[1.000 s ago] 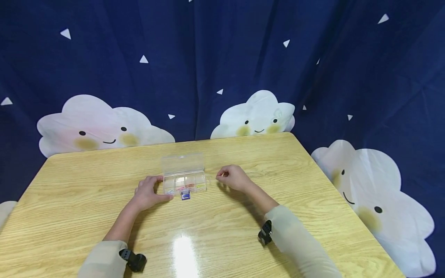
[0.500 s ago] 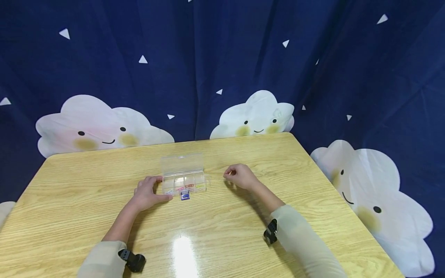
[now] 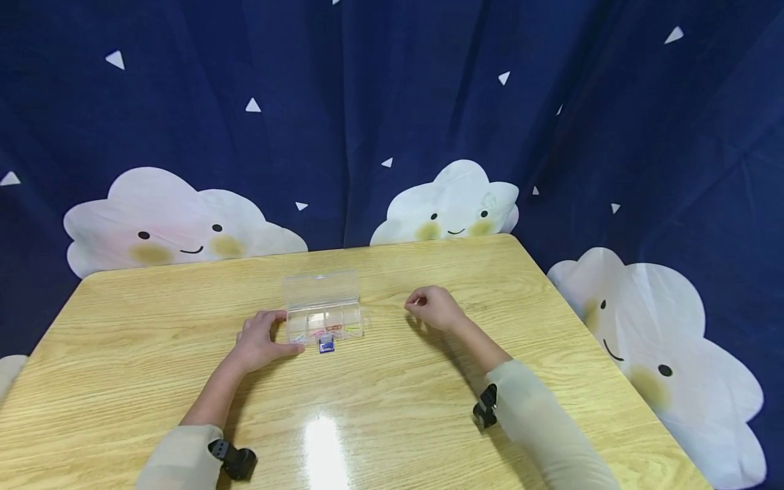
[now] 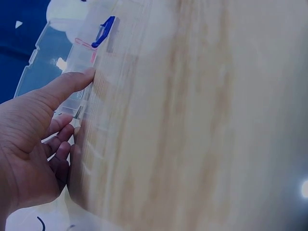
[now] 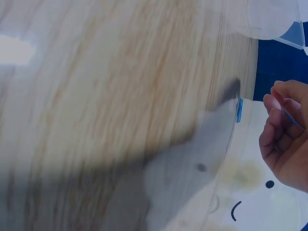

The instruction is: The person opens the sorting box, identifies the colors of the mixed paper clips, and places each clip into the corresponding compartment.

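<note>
The left hand holds the clear box mid-bench. At the box's 3 o'clock, the right hand curls its fingers round a thin blue thing.

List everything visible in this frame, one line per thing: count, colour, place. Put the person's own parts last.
Table: one, light wood grain, fills the lower frame.
Compartment box: one, clear plastic, lid standing open, table centre; small coloured bits lie in its front cells, too small to identify.
Blue clip: one, at the box's front edge.
Curtain: one, dark blue with white triangles and smiling clouds, behind and right of the table.
Wrist cameras: two, black, one on each forearm.
Sleeves: two, pale beige.
Left hand: thumb and fingers holding the box's left end.
Right hand: curled, right of the box, pinching a thin blue item.
</note>
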Motion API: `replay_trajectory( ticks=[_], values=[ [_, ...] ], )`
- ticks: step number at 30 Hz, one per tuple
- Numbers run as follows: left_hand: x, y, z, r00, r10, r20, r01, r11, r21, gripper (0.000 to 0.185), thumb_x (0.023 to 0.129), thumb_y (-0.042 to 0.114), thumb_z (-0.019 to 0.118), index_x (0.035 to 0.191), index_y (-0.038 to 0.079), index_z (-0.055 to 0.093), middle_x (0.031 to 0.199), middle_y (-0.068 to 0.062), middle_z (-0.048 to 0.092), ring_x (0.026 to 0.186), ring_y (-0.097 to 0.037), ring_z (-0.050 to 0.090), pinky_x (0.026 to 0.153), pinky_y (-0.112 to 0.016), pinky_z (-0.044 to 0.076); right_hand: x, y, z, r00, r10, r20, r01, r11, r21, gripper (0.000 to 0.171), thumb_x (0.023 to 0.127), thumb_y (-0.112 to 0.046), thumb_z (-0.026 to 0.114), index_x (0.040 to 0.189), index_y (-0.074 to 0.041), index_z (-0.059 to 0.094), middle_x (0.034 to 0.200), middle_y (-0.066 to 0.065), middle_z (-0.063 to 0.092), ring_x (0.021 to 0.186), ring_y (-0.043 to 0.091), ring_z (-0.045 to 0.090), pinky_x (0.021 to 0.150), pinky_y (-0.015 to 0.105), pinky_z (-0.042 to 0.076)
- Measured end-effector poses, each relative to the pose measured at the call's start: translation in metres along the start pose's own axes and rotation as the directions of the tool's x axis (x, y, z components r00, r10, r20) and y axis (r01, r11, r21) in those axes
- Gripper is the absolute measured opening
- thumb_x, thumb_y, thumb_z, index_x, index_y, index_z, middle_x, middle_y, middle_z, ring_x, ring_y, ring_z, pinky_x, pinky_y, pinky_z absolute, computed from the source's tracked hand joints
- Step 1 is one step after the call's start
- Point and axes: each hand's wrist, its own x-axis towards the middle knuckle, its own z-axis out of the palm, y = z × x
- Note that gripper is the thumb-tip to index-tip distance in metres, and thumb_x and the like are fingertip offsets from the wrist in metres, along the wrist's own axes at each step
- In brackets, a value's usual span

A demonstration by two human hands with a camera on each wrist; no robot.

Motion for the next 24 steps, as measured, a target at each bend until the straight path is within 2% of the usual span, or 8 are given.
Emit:
replay_trajectory(
  ticks=[6, 19, 24],
  values=[
    [0.001, -0.002, 0.000, 1.000, -0.004, 0.002, 0.004, 1.000, 0.006, 0.081, 0.072, 0.044, 0.077, 0.133, 0.003, 0.043, 0.136, -0.023, 0.039, 0.122, -0.042, 0.030, 0.096, -0.056, 0.024, -0.002, 0.005, -0.005, 1.000, 0.006, -0.005, -0.006, 1.000, 0.000, 0.019, 0.090, -0.025, 0.062, 0.095, -0.008, 0.071, 0.075, 0.004, 0.064, 0.056, 0.012, 0.049, 0.055, 0.026, 0.041],
    [0.002, -0.002, 0.001, 1.000, 0.004, -0.010, -0.004, 1.000, 0.017, 0.080, 0.072, 0.043, 0.077, 0.132, 0.003, 0.044, 0.133, -0.023, 0.042, 0.121, -0.043, 0.030, 0.095, -0.056, 0.025, -0.003, 0.010, -0.010, 0.999, 0.033, -0.014, -0.033, 0.999, -0.033, 0.019, 0.091, -0.022, 0.060, 0.096, -0.007, 0.070, 0.079, 0.005, 0.065, 0.059, 0.012, 0.051, 0.057, 0.026, 0.042],
    [0.003, -0.002, 0.001, 1.000, 0.004, -0.009, -0.004, 1.000, 0.019, 0.082, 0.071, 0.046, 0.077, 0.132, 0.002, 0.044, 0.133, -0.023, 0.042, 0.122, -0.043, 0.030, 0.095, -0.057, 0.026, -0.002, 0.015, -0.009, 0.998, 0.063, -0.014, -0.063, 0.998, -0.012, 0.020, 0.091, -0.021, 0.060, 0.098, -0.005, 0.070, 0.079, 0.006, 0.066, 0.055, 0.011, 0.051, 0.054, 0.026, 0.041]
  ],
)
